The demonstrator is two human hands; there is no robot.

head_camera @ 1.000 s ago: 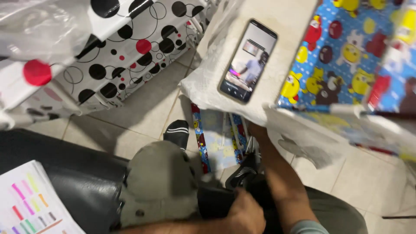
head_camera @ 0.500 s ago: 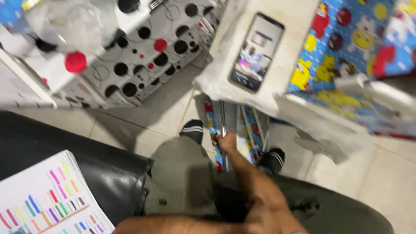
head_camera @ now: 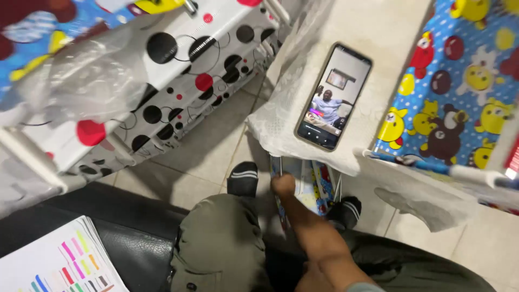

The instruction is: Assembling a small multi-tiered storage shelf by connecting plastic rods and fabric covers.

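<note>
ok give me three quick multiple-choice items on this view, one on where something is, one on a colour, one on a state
1. Where does the phone lie?
A. on the pale table top
B. on the floor tiles
C. on the black seat

2. What colour is the ground of the cartoon-print sheet?
A. green
B. blue
C. black

3. What state is the phone's screen in?
A. dark
B. cracked and blank
C. lit, showing a picture

Answers: 1 A, it rests flat on the table near the edge. 2 B, blue with white dots shows between the yellow and red figures. 3 C, a bright picture fills the screen.

Below the table edge, a hand reaches down to the colourful rolled sheets between the feet; which hand it is cannot be told.
</note>
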